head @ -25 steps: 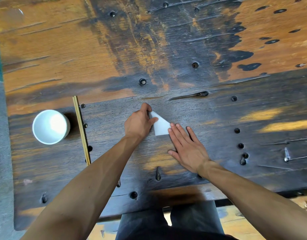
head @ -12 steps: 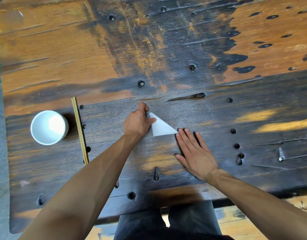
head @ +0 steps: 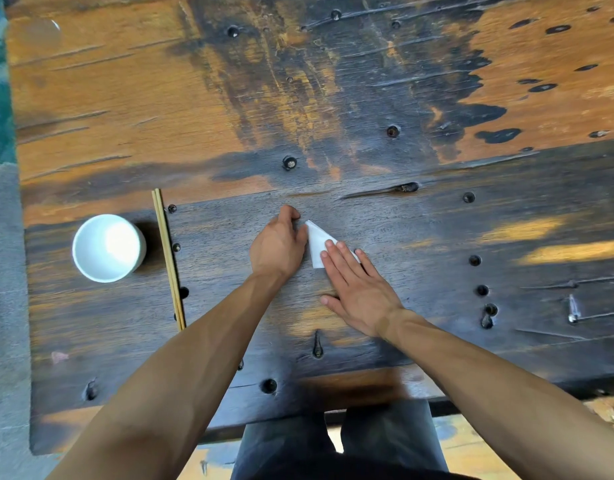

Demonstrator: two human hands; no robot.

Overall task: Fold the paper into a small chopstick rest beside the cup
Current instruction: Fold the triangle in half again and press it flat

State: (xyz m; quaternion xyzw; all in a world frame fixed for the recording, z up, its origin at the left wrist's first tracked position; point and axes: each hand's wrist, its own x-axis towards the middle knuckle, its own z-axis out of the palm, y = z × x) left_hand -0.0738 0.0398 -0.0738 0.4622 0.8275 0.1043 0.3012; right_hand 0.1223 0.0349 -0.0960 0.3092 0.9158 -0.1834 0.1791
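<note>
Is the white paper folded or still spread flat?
Folded: the paper shows a small triangular shape, partly under the right hand.

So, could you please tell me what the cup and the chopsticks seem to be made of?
The cup looks like glazed white ceramic: smooth, with a bright glare inside. The chopsticks look like pale bamboo or wood, matte, thin and straight; which of the two cannot be told.

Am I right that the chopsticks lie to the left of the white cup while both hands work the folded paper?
Not quite: the head view shows the chopsticks lying to the right of the white cup, between it and the hands; the left hand and right hand do work the folded paper.
</note>
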